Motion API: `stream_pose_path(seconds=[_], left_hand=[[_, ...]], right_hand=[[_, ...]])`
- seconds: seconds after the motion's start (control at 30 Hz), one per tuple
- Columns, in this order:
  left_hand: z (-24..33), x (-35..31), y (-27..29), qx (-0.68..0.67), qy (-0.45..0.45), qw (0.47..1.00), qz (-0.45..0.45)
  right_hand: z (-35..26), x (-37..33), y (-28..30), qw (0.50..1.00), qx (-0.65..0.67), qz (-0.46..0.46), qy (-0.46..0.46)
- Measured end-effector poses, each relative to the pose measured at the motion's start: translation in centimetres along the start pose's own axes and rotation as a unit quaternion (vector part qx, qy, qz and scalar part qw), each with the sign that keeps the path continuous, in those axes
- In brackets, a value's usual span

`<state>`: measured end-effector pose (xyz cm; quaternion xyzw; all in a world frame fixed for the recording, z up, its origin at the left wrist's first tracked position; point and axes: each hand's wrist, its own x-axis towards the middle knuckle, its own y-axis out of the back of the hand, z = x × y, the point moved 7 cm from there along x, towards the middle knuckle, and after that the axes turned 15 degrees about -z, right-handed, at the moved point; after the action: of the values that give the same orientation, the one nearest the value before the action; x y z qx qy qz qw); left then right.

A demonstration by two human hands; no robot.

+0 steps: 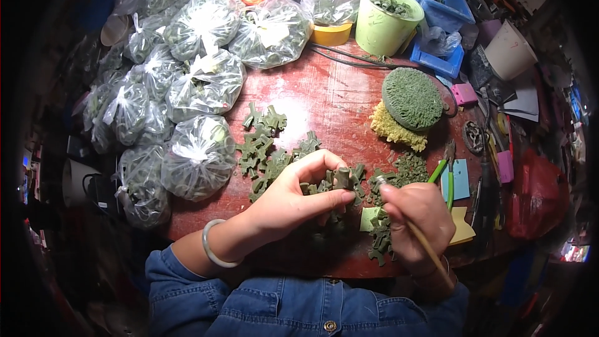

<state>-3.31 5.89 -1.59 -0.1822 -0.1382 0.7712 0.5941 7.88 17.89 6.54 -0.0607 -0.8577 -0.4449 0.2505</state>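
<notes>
Over the near middle of the red table, my left hand is closed round several small dark green moulded pieces, one standing up between thumb and forefinger. My right hand grips a thin tool with a wooden handle; its pale tip points at those pieces, and I cannot tell whether it touches them. Similar green pieces lie heaped beyond my left hand. More of them lie beside my right hand, and small green bits are piled beyond it.
Knotted clear bags of green pieces crowd the left. A round green block rests on a yellow spongy lump. Green-handled pliers lie on blue notes. A pale green bucket and blue trays stand at the back.
</notes>
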Motion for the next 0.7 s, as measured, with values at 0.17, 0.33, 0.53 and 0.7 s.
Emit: stream_pose_path(seconds=[0.17, 0.33, 0.53, 0.7], left_hand=[[0.1, 0.0, 0.1, -0.009, 0.003, 1.000, 0.027], [-0.5, -0.1, 0.5, -0.126, 0.009, 0.992, 0.025], [-0.4, -0.1, 0.9, -0.201, -0.029, 0.979, 0.019], [-0.4, -0.1, 0.7, -0.203, -0.018, 0.979, 0.024]], right_hand=[[0.5, 0.2, -0.1, 0.995, 0.101, -0.022, -0.007], [0.4, 0.2, 0.2, 0.996, 0.084, 0.000, -0.024], [-1.0, 0.5, -1.1, 0.996, 0.043, -0.071, 0.021], [-1.1, 0.3, -0.7, 0.999, 0.018, -0.024, 0.029]])
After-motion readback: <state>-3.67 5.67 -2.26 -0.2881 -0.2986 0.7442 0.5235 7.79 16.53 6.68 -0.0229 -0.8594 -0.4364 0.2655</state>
